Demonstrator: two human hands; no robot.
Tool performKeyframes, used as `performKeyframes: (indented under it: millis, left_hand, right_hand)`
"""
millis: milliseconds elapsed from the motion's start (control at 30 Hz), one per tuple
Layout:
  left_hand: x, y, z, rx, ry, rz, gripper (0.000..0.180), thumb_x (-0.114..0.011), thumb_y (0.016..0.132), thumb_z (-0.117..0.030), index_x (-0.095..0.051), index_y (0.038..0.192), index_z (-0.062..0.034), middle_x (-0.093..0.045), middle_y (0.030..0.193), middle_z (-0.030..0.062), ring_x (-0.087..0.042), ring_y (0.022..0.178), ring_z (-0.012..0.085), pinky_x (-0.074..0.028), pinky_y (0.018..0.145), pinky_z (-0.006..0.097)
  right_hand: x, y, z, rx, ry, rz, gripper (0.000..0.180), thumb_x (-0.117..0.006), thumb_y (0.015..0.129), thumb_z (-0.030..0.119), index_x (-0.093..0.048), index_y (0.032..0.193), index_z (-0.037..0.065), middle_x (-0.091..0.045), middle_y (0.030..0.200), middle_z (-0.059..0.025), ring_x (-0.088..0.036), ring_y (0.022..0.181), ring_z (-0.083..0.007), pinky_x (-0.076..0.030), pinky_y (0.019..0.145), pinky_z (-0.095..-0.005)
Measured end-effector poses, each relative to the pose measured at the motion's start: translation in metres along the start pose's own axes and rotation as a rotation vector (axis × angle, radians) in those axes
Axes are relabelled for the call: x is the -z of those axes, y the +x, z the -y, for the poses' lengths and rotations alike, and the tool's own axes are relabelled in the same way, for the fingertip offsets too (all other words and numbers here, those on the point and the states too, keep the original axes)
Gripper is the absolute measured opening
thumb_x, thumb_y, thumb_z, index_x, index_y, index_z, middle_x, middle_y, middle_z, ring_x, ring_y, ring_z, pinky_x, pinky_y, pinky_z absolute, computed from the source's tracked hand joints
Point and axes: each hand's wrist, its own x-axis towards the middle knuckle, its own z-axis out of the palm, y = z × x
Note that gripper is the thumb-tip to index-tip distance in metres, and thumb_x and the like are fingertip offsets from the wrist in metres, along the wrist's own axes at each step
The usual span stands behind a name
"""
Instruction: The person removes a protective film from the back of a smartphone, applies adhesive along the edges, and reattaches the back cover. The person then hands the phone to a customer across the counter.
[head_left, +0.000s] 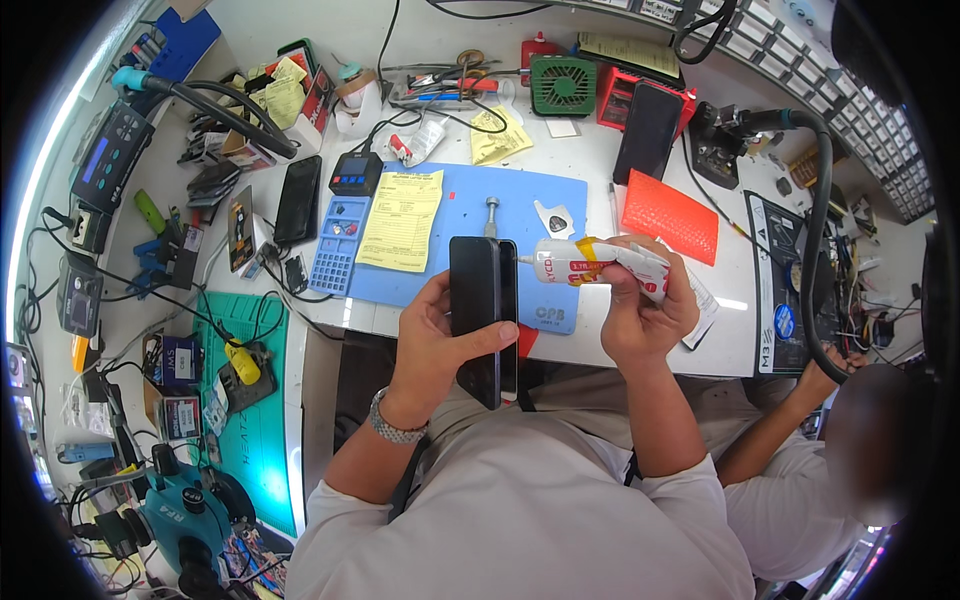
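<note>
My left hand (432, 330) is wrapped round a black smartphone (475, 290), its thumb lying across the front. Along the phone's right side a second dark, thin panel (510, 290) shows; whether the two are joined I cannot tell. In my right hand (652, 315) is a white glue tube (560, 264) with red and yellow print, pinched and partly crumpled. Its narrow nozzle points left and reaches the upper right edge of the panel, touching or almost touching it. Under and beyond my hands lies a blue work mat (420, 285).
On the mat are a yellow paper form (402, 222), a metal bolt-like tool (491, 215) and a small white scrap (554, 220). A red padded envelope (670, 216) lies to the right, a dark phone (298, 200) to the left. A co-worker's arm (775, 425) is at the right; a teal microscope (185, 515) stands lower left.
</note>
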Motion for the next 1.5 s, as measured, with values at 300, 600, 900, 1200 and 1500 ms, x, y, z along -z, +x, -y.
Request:
performKeyframes:
  millis: [300,600,900,1200,1500]
  left_hand:
    - [-0.005,0.004,-0.014,0.071,-0.167,-0.025,0.069,-0.094,0.082,-0.005,-0.059,0.14,0.0095,-0.073,0.125,0.0142,-0.072,0.108,0.0161,-0.059,0.098,0.033]
    - [-0.008,0.012,-0.029,0.153,-0.221,-0.048,0.058,-0.092,0.086,-0.011,-0.062,0.132,0.0079,-0.074,0.115,0.0111,-0.074,0.098,0.0156,-0.061,0.09,0.031]
    - [0.0,0.03,-0.039,0.161,-0.242,-0.123,0.046,-0.091,0.088,-0.017,-0.068,0.121,0.0062,-0.074,0.105,0.0087,-0.074,0.088,0.015,-0.064,0.081,0.031]
    - [0.009,0.041,-0.032,0.106,-0.21,-0.164,0.038,-0.086,0.093,-0.022,-0.075,0.12,0.0022,-0.079,0.108,0.0097,-0.078,0.093,0.0171,-0.063,0.083,0.032]
    - [0.008,0.04,-0.031,0.109,-0.214,-0.176,0.036,-0.086,0.093,-0.021,-0.075,0.119,0.0011,-0.079,0.106,0.0082,-0.077,0.09,0.0163,-0.063,0.083,0.031]
  right_hand:
    - [0.002,-0.001,0.002,0.037,0.076,0.062,0.021,-0.075,0.097,-0.008,-0.066,0.116,-0.007,-0.078,0.105,-0.017,-0.076,0.092,-0.0194,-0.06,0.084,-0.03]
    - [0.006,-0.003,0.011,0.093,0.067,0.119,0.02,-0.075,0.097,-0.008,-0.066,0.115,-0.007,-0.078,0.104,-0.0202,-0.076,0.092,-0.025,-0.06,0.084,-0.0338]
    - [0.011,-0.011,0.02,0.131,0.118,0.197,0.021,-0.081,0.095,-0.001,-0.068,0.11,-0.008,-0.078,0.095,-0.0197,-0.079,0.09,-0.0294,-0.062,0.079,-0.0357]
    - [0.012,-0.013,0.029,0.128,0.132,0.204,0.014,-0.076,0.097,-0.004,-0.069,0.108,-0.008,-0.078,0.097,-0.0202,-0.079,0.09,-0.0304,-0.063,0.078,-0.0372]
    - [0.011,-0.014,0.026,0.138,0.145,0.222,0.016,-0.077,0.097,-0.002,-0.068,0.109,-0.008,-0.078,0.098,-0.0201,-0.079,0.09,-0.0303,-0.063,0.078,-0.0368]
